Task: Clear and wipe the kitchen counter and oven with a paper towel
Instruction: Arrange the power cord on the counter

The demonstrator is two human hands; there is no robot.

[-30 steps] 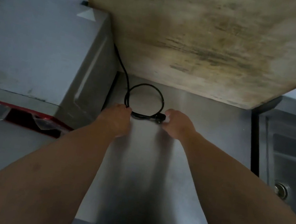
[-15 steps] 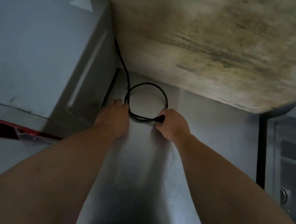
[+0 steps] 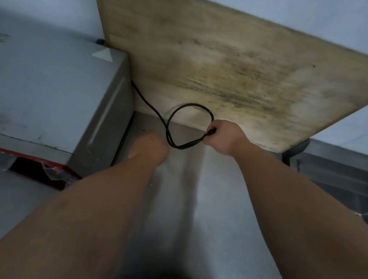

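A black power cord point(image 3: 183, 115) runs from behind the grey oven point(image 3: 41, 92) and forms a loop above the steel counter point(image 3: 202, 214). My right hand point(image 3: 224, 137) is shut on the cord's plug end and holds the loop lifted in front of the leaning board. My left hand point(image 3: 149, 148) is blurred, low on the counter beside the oven's right side, just left of the loop's bottom; its fingers look closed and I cannot tell whether it touches the cord. No paper towel is in view.
A large stained wooden cutting board point(image 3: 238, 63) leans against the white tiled wall behind the counter. A steel sink point(image 3: 351, 190) lies to the right. The oven's red front edge point(image 3: 18, 156) shows at lower left.
My right hand has closed on the plug end and lifted the loop up and to the right. The left hand has let go and drawn back. The view has tilted up, showing more board.
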